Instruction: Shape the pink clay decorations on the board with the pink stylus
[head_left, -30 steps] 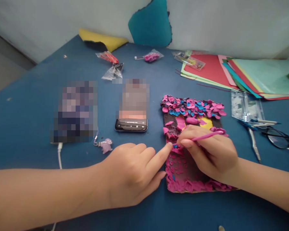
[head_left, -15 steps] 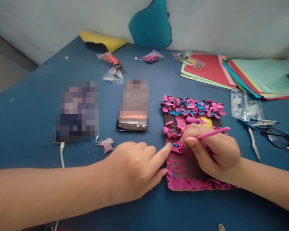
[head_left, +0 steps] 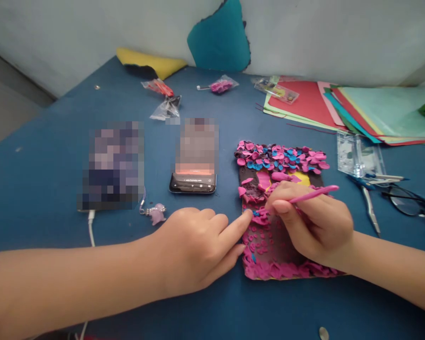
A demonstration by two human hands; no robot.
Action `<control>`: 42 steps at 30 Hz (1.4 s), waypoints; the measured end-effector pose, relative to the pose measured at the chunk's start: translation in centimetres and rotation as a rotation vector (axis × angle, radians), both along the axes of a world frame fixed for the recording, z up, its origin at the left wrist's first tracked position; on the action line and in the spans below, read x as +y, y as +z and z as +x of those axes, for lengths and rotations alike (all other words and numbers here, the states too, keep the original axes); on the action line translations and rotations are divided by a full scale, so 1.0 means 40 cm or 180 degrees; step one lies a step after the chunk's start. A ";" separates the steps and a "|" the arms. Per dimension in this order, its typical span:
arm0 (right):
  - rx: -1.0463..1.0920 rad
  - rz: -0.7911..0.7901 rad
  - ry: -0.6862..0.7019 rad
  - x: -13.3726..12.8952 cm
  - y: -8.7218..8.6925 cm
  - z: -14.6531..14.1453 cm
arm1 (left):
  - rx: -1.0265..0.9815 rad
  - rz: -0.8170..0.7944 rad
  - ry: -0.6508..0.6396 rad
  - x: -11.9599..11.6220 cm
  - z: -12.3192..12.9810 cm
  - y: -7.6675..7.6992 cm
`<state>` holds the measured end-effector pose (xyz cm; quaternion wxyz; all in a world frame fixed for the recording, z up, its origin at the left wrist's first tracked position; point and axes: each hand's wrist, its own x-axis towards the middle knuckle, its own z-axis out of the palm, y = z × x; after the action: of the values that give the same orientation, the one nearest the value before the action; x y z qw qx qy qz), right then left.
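A rectangular panel (head_left: 281,252) covered in modelling clay lies on the blue table, with pink and blue petal shapes along its top and pink clay along its bottom edge. My right hand (head_left: 313,219) rests over its middle, closed around a slim pink modelling tool (head_left: 315,193) held like a pen. The tool's tip is hidden by my fingers. From the left, my left hand (head_left: 207,250) reaches to the panel, its index fingertip touching the left edge beside small blue and pink clay bits (head_left: 259,216). That hand holds nothing; some of its fingers are bent.
Left of the panel lie a phone (head_left: 193,183), a blurred-out device (head_left: 115,165) on a white cable (head_left: 91,229) and a purple charm (head_left: 157,214). A compass (head_left: 370,208), glasses (head_left: 405,200) and coloured paper sheets (head_left: 375,108) are at right. Small plastic bags (head_left: 167,109) lie behind.
The whole view has shifted very slightly. Both hands keep almost the same pose and place on the panel, with the pink tool still in my right hand.
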<state>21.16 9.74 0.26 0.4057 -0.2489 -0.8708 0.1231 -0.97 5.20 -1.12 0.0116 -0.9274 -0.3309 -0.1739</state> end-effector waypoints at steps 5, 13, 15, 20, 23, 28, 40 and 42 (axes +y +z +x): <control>-0.0164 0.0100 -0.0096 0.001 -0.001 -0.003 | -0.0002 -0.0036 -0.0017 0.003 0.001 0.001; -0.0002 0.0044 -0.0016 -0.002 0.000 -0.001 | 0.0055 0.0064 0.0024 0.002 0.006 0.002; -0.0015 0.0057 -0.0041 -0.002 0.000 -0.002 | 0.0066 0.0079 0.0053 0.002 0.006 0.002; -0.0120 0.0164 -0.0048 0.001 -0.003 -0.004 | 0.0086 0.0047 0.0003 0.003 0.005 0.001; -0.0050 0.0136 -0.0037 0.000 -0.003 -0.002 | 0.0112 0.0077 0.0073 0.004 0.008 -0.002; -0.0017 0.0079 -0.0028 -0.001 -0.003 -0.001 | 0.0097 0.0101 0.0110 0.007 0.010 -0.005; 0.0077 -0.0047 0.0077 0.002 -0.004 -0.003 | -0.0255 0.0145 -0.0075 0.020 0.001 -0.009; 0.0007 -0.0024 0.0121 0.003 -0.004 -0.004 | -0.0294 0.0126 -0.0072 0.019 0.001 -0.008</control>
<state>21.00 9.87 0.09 0.4033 -0.2337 -0.8744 0.1344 -0.91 5.98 -1.45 0.0127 -0.9217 -0.3170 -0.2231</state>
